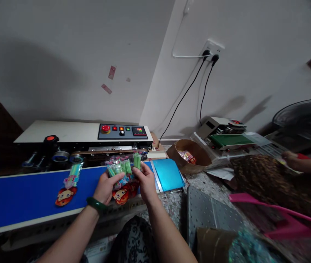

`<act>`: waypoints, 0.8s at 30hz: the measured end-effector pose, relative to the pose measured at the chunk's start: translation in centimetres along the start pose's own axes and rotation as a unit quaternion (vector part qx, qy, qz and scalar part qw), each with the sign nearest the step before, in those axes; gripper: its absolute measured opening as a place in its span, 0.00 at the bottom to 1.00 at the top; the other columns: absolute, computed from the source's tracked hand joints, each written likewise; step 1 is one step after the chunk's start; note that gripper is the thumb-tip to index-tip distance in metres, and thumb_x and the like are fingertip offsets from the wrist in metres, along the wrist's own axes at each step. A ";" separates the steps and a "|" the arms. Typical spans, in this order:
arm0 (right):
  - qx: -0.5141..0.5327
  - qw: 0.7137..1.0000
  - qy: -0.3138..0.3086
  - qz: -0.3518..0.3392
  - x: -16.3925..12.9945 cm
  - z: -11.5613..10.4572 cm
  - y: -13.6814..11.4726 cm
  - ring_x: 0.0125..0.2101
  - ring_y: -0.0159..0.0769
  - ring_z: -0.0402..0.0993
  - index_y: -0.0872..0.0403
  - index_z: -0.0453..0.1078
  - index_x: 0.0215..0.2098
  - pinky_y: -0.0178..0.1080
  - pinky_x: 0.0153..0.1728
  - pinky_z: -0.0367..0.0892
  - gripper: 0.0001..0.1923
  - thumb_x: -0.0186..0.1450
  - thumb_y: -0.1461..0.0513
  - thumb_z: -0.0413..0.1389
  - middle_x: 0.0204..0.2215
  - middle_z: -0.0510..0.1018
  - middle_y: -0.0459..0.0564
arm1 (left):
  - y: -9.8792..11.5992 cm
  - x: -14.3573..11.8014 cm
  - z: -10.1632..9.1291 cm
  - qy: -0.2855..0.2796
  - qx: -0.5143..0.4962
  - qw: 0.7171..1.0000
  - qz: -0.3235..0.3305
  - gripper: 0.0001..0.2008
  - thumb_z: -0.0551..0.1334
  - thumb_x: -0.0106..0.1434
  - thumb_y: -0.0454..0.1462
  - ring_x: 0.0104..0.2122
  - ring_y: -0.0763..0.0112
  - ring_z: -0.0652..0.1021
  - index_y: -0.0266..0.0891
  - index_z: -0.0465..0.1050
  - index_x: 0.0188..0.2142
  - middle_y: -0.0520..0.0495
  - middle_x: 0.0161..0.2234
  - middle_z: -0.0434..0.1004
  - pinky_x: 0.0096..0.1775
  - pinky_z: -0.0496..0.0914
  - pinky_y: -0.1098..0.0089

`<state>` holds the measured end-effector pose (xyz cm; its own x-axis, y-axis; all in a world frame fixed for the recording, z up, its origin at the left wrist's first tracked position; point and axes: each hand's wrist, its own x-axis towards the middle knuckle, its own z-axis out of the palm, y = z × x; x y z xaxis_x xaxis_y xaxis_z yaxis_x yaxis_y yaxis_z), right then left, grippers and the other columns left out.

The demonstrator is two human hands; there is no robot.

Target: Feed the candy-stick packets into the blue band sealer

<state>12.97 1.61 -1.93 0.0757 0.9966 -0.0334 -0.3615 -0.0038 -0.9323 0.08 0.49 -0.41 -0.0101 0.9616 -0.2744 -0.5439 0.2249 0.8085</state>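
Both hands grip packet stack (122, 174): left hand (106, 187) fingers beneath, right hand (146, 181) fingers alongside. You square edges above blue belt (21, 199).

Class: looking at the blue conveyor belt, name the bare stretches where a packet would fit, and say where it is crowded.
Free: the blue belt left of the lone packet, and the strip between that packet and the left hand. Crowded: where both hands, the right hand included, grip the packet bunch.
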 end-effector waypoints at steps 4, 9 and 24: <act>-0.008 0.999 -0.030 -0.019 -0.5 -0.4 -0.8 0.29 0.32 0.71 0.55 0.68 0.33 0.33 0.32 0.66 0.11 0.52 0.61 0.60 0.28 0.76 0.45 | 0.3 -0.2 -0.1 -0.006 0.061 0.998 0.000 0.20 0.68 0.42 0.36 0.32 0.61 0.77 0.34 0.71 0.37 0.45 0.32 0.78 0.35 0.71 0.64; -0.028 0.998 -0.032 -0.055 -0.5 -0.8 -3.1 0.32 0.35 0.71 0.54 0.69 0.36 0.36 0.35 0.66 0.12 0.53 0.59 0.59 0.32 0.77 0.48 | -0.1 0.0 -0.7 -0.010 0.183 0.980 0.076 0.19 0.69 0.41 0.39 0.33 0.61 0.76 0.34 0.73 0.34 0.43 0.33 0.78 0.39 0.69 0.62; -0.102 0.985 0.040 -0.130 -0.3 -0.7 -5.0 0.32 0.37 0.72 0.55 0.73 0.27 0.39 0.36 0.65 0.08 0.53 0.58 0.59 0.29 0.78 0.49 | -0.4 0.1 -0.7 -0.040 0.222 0.973 0.055 0.20 0.68 0.42 0.41 0.36 0.60 0.77 0.34 0.71 0.35 0.43 0.36 0.78 0.41 0.69 0.61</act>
<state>15.42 1.23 2.45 0.2167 0.9564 0.1960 -0.1261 0.2265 -0.9658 -0.29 0.42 -1.10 0.0275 0.9888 -0.1464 -0.1262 0.1487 0.9808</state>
